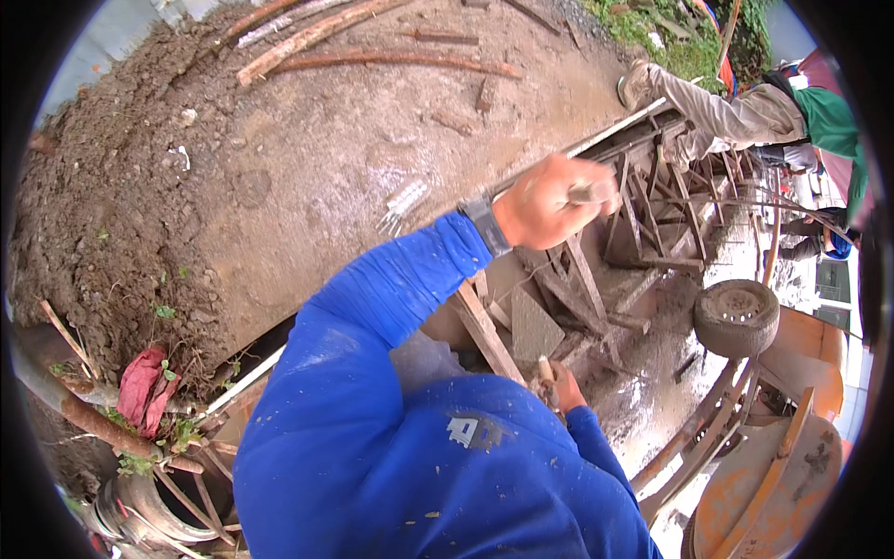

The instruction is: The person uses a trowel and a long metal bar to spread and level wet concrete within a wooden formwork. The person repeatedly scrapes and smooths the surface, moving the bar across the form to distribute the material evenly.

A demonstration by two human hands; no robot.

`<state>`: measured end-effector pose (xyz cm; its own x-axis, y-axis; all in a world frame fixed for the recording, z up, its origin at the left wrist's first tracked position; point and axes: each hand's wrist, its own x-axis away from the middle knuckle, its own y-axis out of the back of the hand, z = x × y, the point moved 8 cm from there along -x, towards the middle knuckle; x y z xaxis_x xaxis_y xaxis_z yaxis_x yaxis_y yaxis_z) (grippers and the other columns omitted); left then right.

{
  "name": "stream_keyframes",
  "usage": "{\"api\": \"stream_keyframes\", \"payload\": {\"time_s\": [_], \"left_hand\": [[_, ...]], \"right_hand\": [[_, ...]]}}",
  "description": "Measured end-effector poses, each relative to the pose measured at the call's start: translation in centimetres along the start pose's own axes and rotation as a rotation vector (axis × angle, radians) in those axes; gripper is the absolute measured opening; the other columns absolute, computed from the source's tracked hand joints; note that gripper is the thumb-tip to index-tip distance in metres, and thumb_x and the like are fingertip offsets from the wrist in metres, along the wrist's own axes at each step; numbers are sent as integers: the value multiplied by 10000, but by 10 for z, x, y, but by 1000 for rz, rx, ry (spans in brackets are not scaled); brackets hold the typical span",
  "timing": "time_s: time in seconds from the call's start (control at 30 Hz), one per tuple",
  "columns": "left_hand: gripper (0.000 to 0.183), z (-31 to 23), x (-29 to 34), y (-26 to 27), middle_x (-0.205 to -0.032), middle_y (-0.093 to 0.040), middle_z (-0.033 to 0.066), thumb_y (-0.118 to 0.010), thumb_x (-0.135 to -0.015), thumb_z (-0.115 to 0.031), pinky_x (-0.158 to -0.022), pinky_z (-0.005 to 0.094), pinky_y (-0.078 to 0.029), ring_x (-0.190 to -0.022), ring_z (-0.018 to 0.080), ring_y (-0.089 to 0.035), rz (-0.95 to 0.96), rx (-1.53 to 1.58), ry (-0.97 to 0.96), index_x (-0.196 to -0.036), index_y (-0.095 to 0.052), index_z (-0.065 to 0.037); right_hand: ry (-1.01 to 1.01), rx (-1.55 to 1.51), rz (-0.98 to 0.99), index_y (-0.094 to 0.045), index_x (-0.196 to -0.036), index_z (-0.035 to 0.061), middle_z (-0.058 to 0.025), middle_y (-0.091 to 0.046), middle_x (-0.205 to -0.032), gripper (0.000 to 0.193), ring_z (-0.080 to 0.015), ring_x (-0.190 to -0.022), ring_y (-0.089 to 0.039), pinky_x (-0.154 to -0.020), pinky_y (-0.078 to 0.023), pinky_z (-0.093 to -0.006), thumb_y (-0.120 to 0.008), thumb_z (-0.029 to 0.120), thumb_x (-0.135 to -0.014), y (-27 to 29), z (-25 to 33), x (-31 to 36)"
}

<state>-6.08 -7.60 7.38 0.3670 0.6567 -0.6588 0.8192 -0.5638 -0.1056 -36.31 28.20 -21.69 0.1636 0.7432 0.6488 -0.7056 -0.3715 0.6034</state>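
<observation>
My left hand (pixel 557 202), with a dark wristband and a blue sleeve, is raised over the slab's edge. Its fingers are curled in a fist around a small greyish end of something, blurred by motion. Lower down, my right hand (pixel 564 388) grips the pale handle of a trowel (pixel 535 328). The trowel's grey pointed blade tilts upward beside wooden braces (pixel 489 334). Beyond my left arm spreads a wet, muddy concrete slab (pixel 317 177), with a pale splashed patch (pixel 402 207) on it.
Timber poles (pixel 321 37) lie across the slab's far side. Loose soil (pixel 102 214) is heaped at left, near a red cloth (pixel 146 391). Wooden framing (pixel 652 210) runs below the slab edge. A wheel (pixel 736 318) and rusty orange machinery (pixel 773 484) stand right; a person (pixel 745 116) is at upper right.
</observation>
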Motion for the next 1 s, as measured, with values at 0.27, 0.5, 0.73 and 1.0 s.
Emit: {"api": "stream_keyframes", "payload": {"time_s": [0.27,0.5,0.73,1.0], "left_hand": [[130,15,-2,6,-801,-684,102,-536,-836,-16,-733,340,-524,-783,201,-667,125,-75,127,-860,-663,-22],[138,-31,-41,12,-764,-664,57,-539,-841,-28,-714,354,-500,-746,159,-627,176,1,226,-846,-675,-52],[149,24,-27,21,-751,-665,29,-561,-888,-84,-708,335,-488,-726,145,-616,124,-136,319,-839,-701,-82],[109,39,-50,23,-823,-698,42,-579,-868,-81,-769,345,-529,-788,149,-649,124,-57,326,-866,-685,-54]], "right_hand": [[-7,-55,76,-593,-1297,12,-255,-692,-1081,498,-364,-989,-689,-856,-534,-435,-707,176,-841,-7,-2,-15],[-7,93,53,-582,-1315,-18,-271,-683,-1180,511,-421,-1113,-662,-965,-507,-449,-694,127,-839,1,-24,3],[-69,89,123,-596,-1316,-30,-274,-688,-1173,502,-415,-1134,-660,-970,-508,-439,-695,97,-841,-2,-5,-3],[-225,-89,148,-598,-1301,-5,-243,-690,-1116,483,-382,-1055,-667,-928,-511,-413,-691,91,-836,-2,31,-12]]}}
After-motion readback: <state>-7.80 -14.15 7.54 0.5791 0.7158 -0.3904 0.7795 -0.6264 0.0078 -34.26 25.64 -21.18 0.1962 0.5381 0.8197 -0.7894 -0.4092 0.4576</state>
